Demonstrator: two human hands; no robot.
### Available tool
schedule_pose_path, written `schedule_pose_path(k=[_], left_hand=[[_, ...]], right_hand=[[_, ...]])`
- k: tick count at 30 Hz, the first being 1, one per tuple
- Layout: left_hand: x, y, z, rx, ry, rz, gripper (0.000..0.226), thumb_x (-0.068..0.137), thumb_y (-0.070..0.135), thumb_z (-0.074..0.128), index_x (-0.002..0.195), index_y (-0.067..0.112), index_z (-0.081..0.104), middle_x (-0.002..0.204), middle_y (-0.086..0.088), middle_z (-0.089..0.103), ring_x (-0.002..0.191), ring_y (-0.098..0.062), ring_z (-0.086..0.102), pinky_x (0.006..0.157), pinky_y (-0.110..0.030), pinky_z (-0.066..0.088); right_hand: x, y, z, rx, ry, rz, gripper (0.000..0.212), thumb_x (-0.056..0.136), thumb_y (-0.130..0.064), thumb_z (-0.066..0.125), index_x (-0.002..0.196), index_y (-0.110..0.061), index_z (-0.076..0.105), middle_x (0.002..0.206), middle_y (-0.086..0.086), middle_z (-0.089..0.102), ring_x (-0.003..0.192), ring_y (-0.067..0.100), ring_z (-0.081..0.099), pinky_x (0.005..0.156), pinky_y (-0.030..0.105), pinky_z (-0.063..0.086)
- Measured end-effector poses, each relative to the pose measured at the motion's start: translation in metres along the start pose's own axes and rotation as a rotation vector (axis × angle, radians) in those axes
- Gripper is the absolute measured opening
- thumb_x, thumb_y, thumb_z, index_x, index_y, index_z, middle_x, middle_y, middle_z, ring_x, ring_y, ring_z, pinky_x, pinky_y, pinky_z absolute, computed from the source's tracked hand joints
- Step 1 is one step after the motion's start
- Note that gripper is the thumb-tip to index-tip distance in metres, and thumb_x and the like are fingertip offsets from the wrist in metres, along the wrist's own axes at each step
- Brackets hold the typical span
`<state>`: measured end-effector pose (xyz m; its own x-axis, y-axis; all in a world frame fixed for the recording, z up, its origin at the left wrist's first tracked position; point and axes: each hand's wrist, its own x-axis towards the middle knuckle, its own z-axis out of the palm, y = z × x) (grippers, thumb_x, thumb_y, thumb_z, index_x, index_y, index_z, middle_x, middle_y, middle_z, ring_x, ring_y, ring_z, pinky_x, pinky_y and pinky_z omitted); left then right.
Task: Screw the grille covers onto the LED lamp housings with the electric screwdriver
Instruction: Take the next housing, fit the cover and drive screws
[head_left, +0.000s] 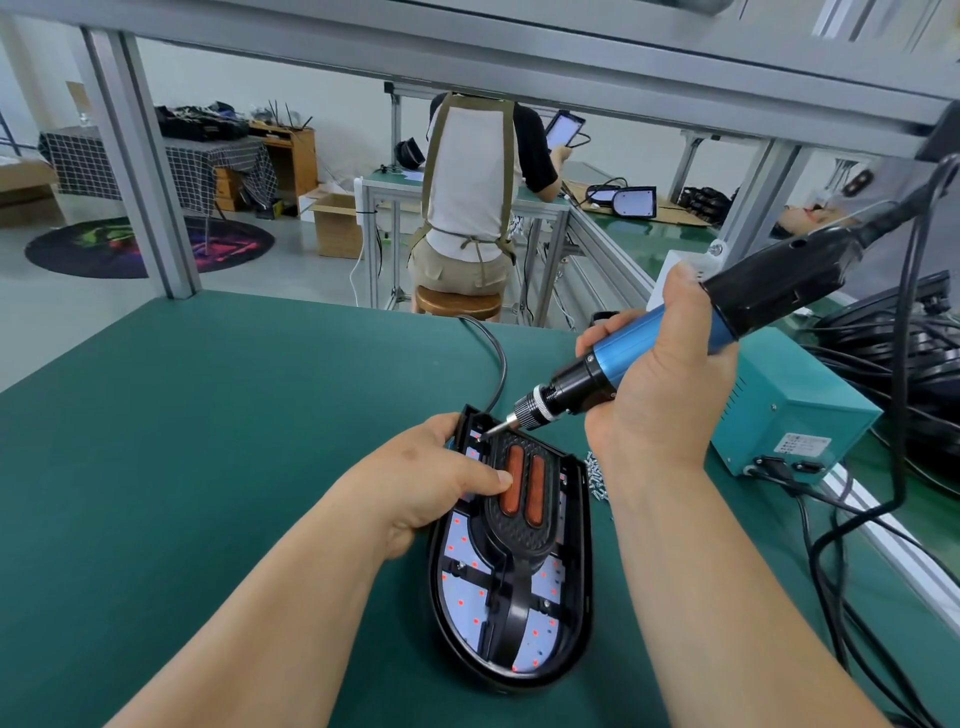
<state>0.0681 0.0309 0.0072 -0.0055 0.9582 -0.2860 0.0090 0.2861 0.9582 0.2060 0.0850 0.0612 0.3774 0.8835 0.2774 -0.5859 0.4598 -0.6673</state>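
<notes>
Lamp housing (586, 545) on the green table (208, 415), near side. Left hand (436, 467) grips its far-left rim, thumb pressing the grille cover (519, 527) flat. Right hand (660, 384) wraps the screwdriver (670, 338), bit at the far-left corner (tilted; likely better straightened before driving).

Blue-and-black screwdriver (670, 358), green mat (208, 415), black lamp housing (579, 597), seemingly red-dotted.

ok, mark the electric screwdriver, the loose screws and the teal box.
Blue-and-black electric screwdriver (623, 341), head view, blue barrel.
Loose silver screws (597, 477), head view, middle of pile.
Teal metal box (789, 384), head view, top face.
</notes>
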Motion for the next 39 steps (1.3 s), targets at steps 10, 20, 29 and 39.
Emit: schedule_pose_path(k=[10, 20, 29, 39], left_hand=[[0.0006, -0.0008, -0.0008, 0.008, -0.002, -0.009, 0.034, 0.083, -0.004, 0.072, 0.109, 0.019, 0.067, 0.109, -0.021, 0.073, 0.111, -0.046, 0.064, 0.1, -0.058, 0.05], [0.0004, -0.0009, -0.0018, 0.006, -0.008, -0.023, 0.032, 0.085, -0.006, 0.069, 0.107, 0.017, 0.067, 0.106, -0.022, 0.073, 0.109, -0.046, 0.065, 0.097, -0.058, 0.052], [0.0013, -0.0013, -0.0023, 0.011, -0.004, -0.032, 0.033, 0.084, -0.005, 0.07, 0.108, 0.018, 0.067, 0.107, -0.021, 0.074, 0.111, -0.046, 0.064, 0.101, -0.058, 0.049], [0.0005, -0.0002, -0.0018, 0.012, -0.008, -0.04, 0.033, 0.085, -0.006, 0.07, 0.11, 0.016, 0.066, 0.106, -0.02, 0.074, 0.109, -0.043, 0.066, 0.1, -0.057, 0.05]], right_hand=[[0.0004, 0.0008, -0.0007, 0.029, -0.017, 0.012, 0.023, 0.089, -0.023, 0.068, 0.094, -0.014, 0.048, 0.055, 0.001, 0.048, 0.05, 0.018, 0.049, 0.055, 0.033, 0.049], [0.0032, 0.0043, -0.0035, 0.043, 0.03, 0.049, 0.022, 0.09, -0.022, 0.067, 0.1, -0.013, 0.049, 0.061, 0.005, 0.045, 0.054, 0.02, 0.048, 0.055, 0.032, 0.049], [0.0042, 0.0049, -0.0038, 0.046, 0.035, 0.063, 0.022, 0.091, -0.023, 0.068, 0.099, -0.013, 0.05, 0.06, 0.004, 0.047, 0.054, 0.019, 0.049, 0.056, 0.032, 0.049], [0.0029, 0.0059, -0.0021, 0.026, 0.022, 0.041, 0.021, 0.091, -0.023, 0.068, 0.096, -0.015, 0.049, 0.063, 0.003, 0.046, 0.054, 0.018, 0.05, 0.059, 0.033, 0.051]])
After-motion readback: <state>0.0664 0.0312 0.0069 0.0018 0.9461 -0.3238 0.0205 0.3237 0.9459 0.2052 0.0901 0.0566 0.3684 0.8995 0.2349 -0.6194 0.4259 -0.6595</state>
